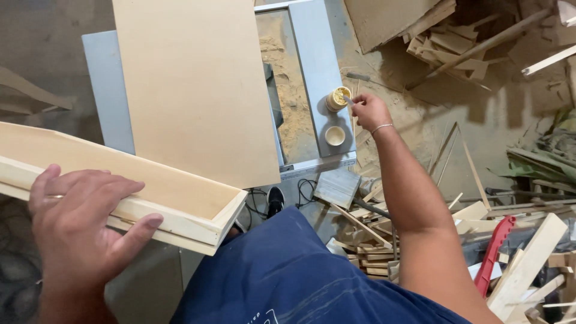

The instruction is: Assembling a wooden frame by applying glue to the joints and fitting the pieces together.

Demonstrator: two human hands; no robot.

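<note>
The right hand (pixel 370 111) is extended over the grey saw table (pixel 318 54), its fingers pinched on a thin stick (pixel 348 101) whose tip dips into an open jar (pixel 338 98) of yellowish paste. A second small tub (pixel 335 136) stands just beside the jar, nearer the body, on the same grey strip. The left hand (pixel 75 225) lies with fingers spread and pressed flat on the near rail of a shallow wooden frame (pixel 138 186), thumb hooked over the outer edge; the frame rests tilted at the lower left, its corner pointing toward the person's blue apron (pixel 294 276). A large plain board (pixel 195 84) lies on the table beyond the frame, and sawdust (pixel 288 90) is heaped between board and jar. Offcuts (pixel 372 240) and a red-handled tool (pixel 495 249) litter the floor to the right.

Handling: the frame appears light and stiff, of dry unfinished wood that grips well; its thin back panel probably flexes, so it is best held by the rails or at a corner joint. The jar looks small and easily tipped, so the stick wants a light touch.
</note>
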